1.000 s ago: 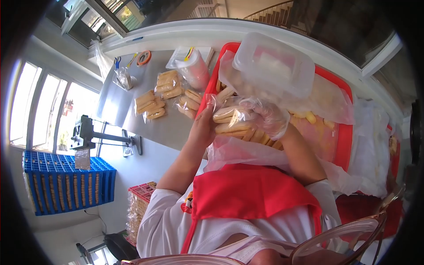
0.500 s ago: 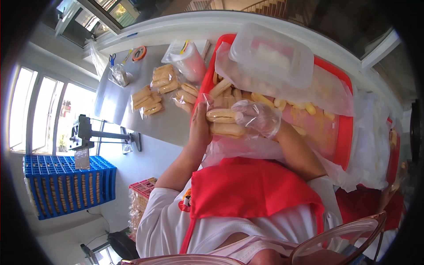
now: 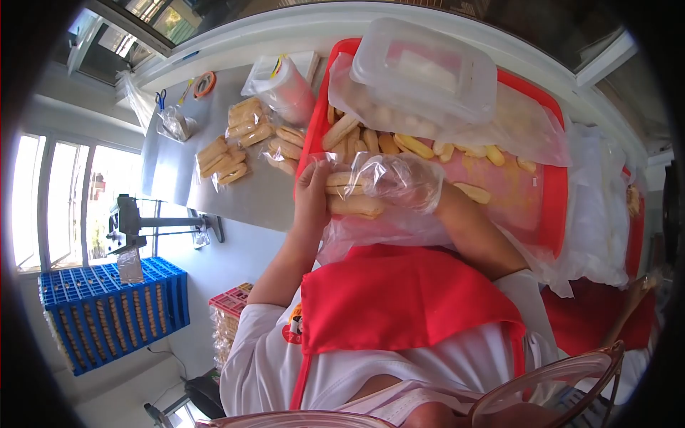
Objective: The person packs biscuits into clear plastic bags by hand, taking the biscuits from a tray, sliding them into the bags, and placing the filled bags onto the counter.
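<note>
Biscuits (image 3: 354, 207) and a clear bag (image 3: 344, 162), over the red tray's (image 3: 554, 217) near left corner.
The left hand's (image 3: 311, 196) fingers clamp the bag; the gloved right hand (image 3: 401, 180) covers the biscuits' right ends, glare hiding its fingertips, so I cannot tell their grip. Light pressure and parallel pieces seem best, since they look brittle. How far they sit inside is hard to make out.

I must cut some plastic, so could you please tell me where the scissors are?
In the head view, the scissors are toward the upper left, at the left end of the metal table, left of the orange tape roll.
</note>
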Demonstrator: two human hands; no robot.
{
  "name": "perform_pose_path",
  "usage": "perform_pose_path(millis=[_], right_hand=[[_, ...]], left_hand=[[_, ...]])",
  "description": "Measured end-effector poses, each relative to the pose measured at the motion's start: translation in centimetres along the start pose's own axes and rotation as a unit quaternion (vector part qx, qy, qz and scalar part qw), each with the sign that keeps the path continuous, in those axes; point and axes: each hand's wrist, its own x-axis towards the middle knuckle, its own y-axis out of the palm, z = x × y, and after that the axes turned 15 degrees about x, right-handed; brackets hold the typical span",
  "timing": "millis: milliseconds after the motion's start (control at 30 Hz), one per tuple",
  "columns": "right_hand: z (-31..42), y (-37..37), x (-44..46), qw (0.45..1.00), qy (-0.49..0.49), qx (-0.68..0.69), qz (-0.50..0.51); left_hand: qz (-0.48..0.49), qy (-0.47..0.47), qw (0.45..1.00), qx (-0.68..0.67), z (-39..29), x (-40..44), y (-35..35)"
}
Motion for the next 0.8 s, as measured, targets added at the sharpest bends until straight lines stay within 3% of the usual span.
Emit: perform_pose_path(millis=[100, 133, 200, 233, 333, 367, 433, 467, 533, 567, 633, 700, 800], right_hand=[[-0.7, 0.0, 0.0, 0.987, -0.057, -0.143, 0.047], [0.6, -0.6, 0.3, 1.0, 0.007, 0.009, 0.025], [3.6, -2.2, 0.9, 0.943, 0.132, 0.306, -0.021], [2.5, -2.6, 0.7, 0.951, 0.044, 0.296, -0.083], [4.9, -4.9, 1.2, 0.888, 0.192, 0.355, -0.221], [2.8, -4.7, 0.8, 0.91, 0.125, 0.356, -0.171], [1.1, -5.2, 1.2, 0.976, 0.187, 0.098, 0.046], [0.3, -5.3, 1.1, 0.964, 0.212, -0.038, 0.154], [-1.3, -3.5, 0.6, 0.942, 0.286, -0.016, 0.173], [-1.0, -2.6, 0.7, 0.925, 0.283, -0.089, 0.237], [-0.5, -1.7, 0.4, 0.909, 0.235, -0.182, 0.294], [-1.3, -0.7, -0.5, 0.922, 0.146, -0.219, 0.283], [0.0, -0.7, 0.1, 0.894, 0.233, -0.241, 0.297]], left_hand=[[-0.046, -0.002, 0.999, -0.005, -0.1, -0.1, 0.7], [-0.059, 0.002, 0.998, -0.008, 0.0, 0.2, 0.4], [-0.083, 0.002, 0.996, -0.021, -0.4, 0.3, 0.2], [-0.093, -0.001, 0.995, -0.031, -1.2, 0.1, 0.2], [-0.062, 0.006, 0.997, -0.041, -0.7, 0.8, -2.1], [-0.053, -0.007, 0.997, -0.063, -0.8, 1.0, -2.5], [-0.033, -0.029, 0.994, -0.104, -0.7, 1.3, -3.1], [-0.028, -0.037, 0.993, -0.105, -0.6, 1.3, -3.0], [-0.019, -0.052, 0.993, -0.109, -0.6, 1.2, -2.6], [-0.016, -0.046, 0.994, -0.101, -0.5, 1.4, -2.7], [-0.016, -0.035, 0.995, -0.089, 0.0, 1.5, -3.1], [-0.014, -0.033, 0.996, -0.084, -0.1, 1.2, -3.2], [-0.012, -0.033, 0.994, -0.106, -0.4, 1.1, -3.1]])
